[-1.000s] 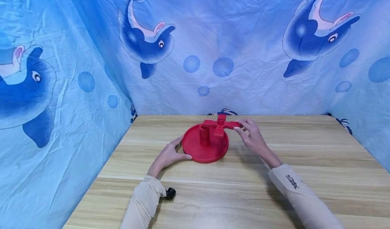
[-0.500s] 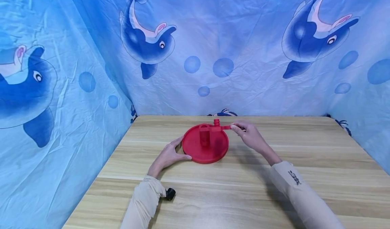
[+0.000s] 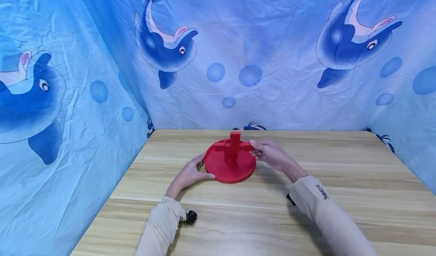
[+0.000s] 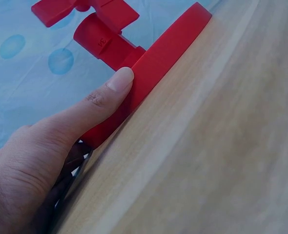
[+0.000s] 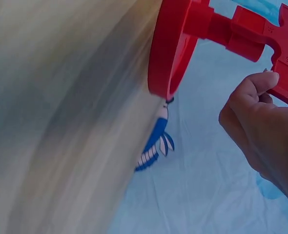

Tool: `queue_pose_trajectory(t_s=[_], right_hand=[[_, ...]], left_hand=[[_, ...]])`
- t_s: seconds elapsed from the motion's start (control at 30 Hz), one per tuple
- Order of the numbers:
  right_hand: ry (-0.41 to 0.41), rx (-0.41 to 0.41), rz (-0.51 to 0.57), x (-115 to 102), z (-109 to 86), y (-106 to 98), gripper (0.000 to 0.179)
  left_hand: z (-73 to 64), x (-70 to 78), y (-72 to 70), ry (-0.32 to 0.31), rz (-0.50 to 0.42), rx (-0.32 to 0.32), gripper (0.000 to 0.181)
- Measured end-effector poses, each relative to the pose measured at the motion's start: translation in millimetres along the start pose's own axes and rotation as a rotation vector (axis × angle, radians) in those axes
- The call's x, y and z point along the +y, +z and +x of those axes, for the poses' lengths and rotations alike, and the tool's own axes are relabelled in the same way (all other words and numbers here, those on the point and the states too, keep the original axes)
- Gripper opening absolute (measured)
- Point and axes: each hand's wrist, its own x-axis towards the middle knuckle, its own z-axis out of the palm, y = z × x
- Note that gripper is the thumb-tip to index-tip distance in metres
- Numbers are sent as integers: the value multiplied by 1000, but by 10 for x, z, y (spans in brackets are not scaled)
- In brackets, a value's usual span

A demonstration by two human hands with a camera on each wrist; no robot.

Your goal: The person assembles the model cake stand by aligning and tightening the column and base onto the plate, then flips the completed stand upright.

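Observation:
A red round base (image 3: 219, 171) with a raised rim lies flat on the table, and a hollow red post (image 4: 107, 44) stands up from its middle. My left hand (image 3: 185, 177) holds the base at its left edge, with the thumb (image 4: 105, 100) against the rim; its fingers are mostly hidden. My right hand (image 3: 270, 155) pinches one arm of a red cross-shaped piece (image 3: 235, 137) between thumb and fingers. That piece has flat arms with numbers on them (image 5: 285, 48). It is close over the post's top, overlapping it in the head view.
The wood-grain table (image 3: 211, 225) reaches back to a blue cloth (image 3: 286, 108) printed with dolphins. More cloth hangs at both sides. A black device (image 3: 191, 217) sits by the left sleeve.
My right hand has moved left and slightly down with the cross-shaped piece, bringing it from right of the post to over it and turning it. The left hand stays on the base.

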Motion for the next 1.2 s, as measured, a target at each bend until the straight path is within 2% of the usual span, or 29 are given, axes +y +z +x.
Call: queue_pose_trajectory(t_s=[0.23,0.4,0.57,0.9,1.03,1.2], right_hand=[[116,7,127,40,109,105,34],[130,34,147,54,161,158,36],[95,45,120,49,187,200,39],[44,145,-14,19,232,279,38],[26,154,-46,36,233,277,38],[-56,147,-115,80,226,259,41]], left_hand=[[3,3,3,10,2,6,108],[-3,9,5,8,19,10,109],[-8,20,-1,0,10,9,109],[-7,11,0,10,5,5,108],[-8,7,4,3,2,3,107],[-4,8,4,-2,3,5,107]])
